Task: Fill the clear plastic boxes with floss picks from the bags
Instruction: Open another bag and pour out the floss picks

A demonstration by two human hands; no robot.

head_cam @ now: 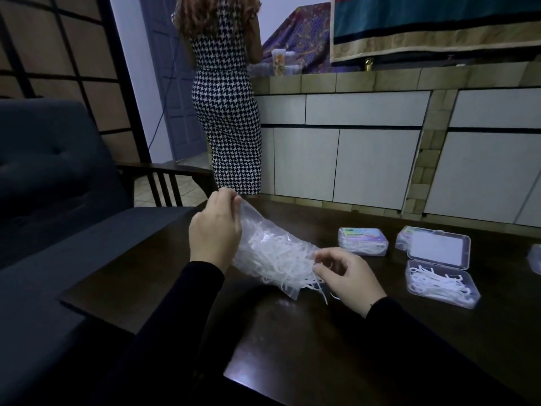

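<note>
A dark wooden table [380, 332] with a smooth, slightly shiny top carries all the things. At its left stands a dark blue armchair [52, 177] with soft, buttoned cloth. Behind the table a person in a black-and-white checked dress [228, 118] stands with the back turned, at a tiled counter [351, 80].

Over the table, tilted, is a clear plastic bag [263, 244], thin and wrinkled, full of white floss picks [278, 259] in a tangled heap. The left hand [215, 230] holds the upper, far end of the bag, with its fingers pinching the film. The right hand [347, 276] is at the lower, open end of the bag, its fingers curled and pinching some picks that come out of the mouth.

To the right of the right hand, apart from it, an open clear box [442, 284] lies on the table, rectangular with round corners; white picks lie inside, and its lid [437, 249] is folded back. Farther away is a closed box [363, 241] with a coloured label, also filled.
</note>
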